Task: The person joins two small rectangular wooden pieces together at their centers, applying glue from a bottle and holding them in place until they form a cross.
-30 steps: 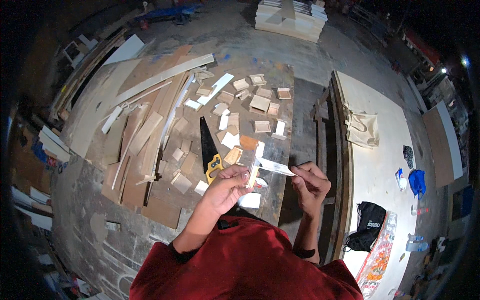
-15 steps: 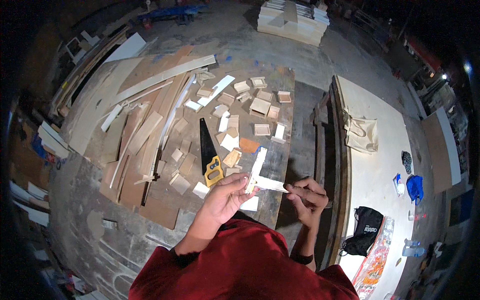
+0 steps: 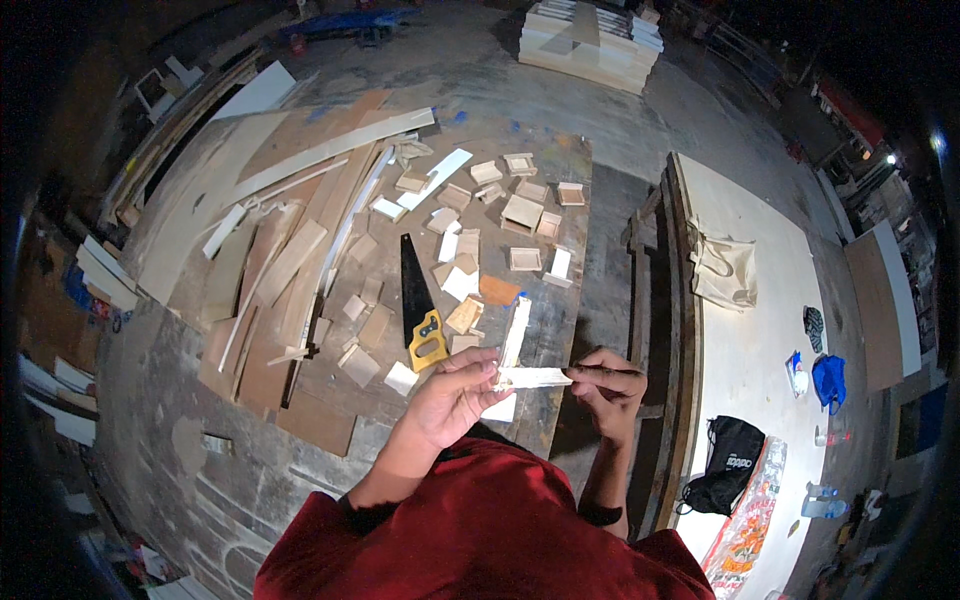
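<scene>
Over the near edge of the work board, a pale wooden strip (image 3: 535,377) lies crosswise between my hands. My left hand (image 3: 452,398) is closed in a pinch on its left end. My right hand (image 3: 610,388) pinches the right end between thumb and fingers. A second pale strip (image 3: 517,332) runs away from me from the left fingertips, making an L with the first; whether the two are joined I cannot tell. To the left of it, a handsaw (image 3: 420,305) with a yellow handle rests on the board.
Several small wooden boxes (image 3: 522,213) and offcuts are scattered over the brown board (image 3: 330,425). Long planks (image 3: 335,137) lie at the left. On a raised pale panel (image 3: 760,350) at the right are a cloth bag (image 3: 725,268) and a black drawstring bag (image 3: 733,452). Stacked boards (image 3: 590,45) stand at the back.
The crosswise strip has turned from a slant to nearly level. My right hand has shifted slightly left and up, while both hands keep their pinch.
</scene>
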Tool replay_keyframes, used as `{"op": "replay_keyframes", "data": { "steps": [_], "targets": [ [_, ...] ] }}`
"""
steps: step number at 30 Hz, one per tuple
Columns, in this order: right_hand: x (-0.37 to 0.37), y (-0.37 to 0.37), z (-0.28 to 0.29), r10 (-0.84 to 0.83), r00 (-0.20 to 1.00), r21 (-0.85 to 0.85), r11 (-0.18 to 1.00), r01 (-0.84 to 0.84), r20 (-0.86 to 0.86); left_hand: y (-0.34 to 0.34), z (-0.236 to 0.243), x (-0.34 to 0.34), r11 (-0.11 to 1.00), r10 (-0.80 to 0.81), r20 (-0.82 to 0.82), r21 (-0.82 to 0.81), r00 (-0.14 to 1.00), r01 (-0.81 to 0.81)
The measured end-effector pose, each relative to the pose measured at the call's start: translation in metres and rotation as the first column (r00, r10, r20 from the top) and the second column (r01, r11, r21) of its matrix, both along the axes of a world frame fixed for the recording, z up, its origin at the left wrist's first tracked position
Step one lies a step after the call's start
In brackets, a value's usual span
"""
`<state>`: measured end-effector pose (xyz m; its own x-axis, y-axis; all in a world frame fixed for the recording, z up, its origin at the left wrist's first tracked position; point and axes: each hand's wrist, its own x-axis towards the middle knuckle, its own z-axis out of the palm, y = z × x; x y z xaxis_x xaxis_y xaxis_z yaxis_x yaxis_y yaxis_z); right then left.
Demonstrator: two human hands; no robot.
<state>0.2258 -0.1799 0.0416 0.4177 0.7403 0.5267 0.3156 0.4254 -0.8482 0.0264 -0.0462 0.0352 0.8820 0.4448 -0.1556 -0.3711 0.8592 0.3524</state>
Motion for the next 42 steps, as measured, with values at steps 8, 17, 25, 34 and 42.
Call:
{"op": "replay_keyframes", "data": {
  "steps": [8,17,25,34,42],
  "targets": [
    [0.000,0.001,0.008,-0.021,0.997,-0.041,0.999,0.018,-0.079,-0.005,0.010,0.001,0.999,0.001,-0.089,0.035,0.996,0.002],
    [-0.010,-0.005,0.002,-0.116,0.963,0.044,0.991,0.130,-0.242,-0.005,0.007,0.006,0.992,0.097,-0.066,0.083,0.993,-0.091],
    [-0.011,0.000,0.004,-0.035,0.753,-0.176,0.979,-0.107,-0.657,-0.006,-0.010,0.005,0.967,0.070,0.041,0.243,0.997,-0.078],
    [-0.015,-0.009,0.000,-0.064,0.841,-0.270,0.958,-0.100,-0.537,-0.005,-0.004,0.003,0.933,0.165,-0.011,0.326,0.986,-0.152],
    [-0.014,-0.002,0.005,-0.108,0.760,-0.136,0.990,0.026,-0.641,-0.008,-0.002,0.004,0.925,0.146,-0.005,0.355,0.989,-0.135]
  ]
}}
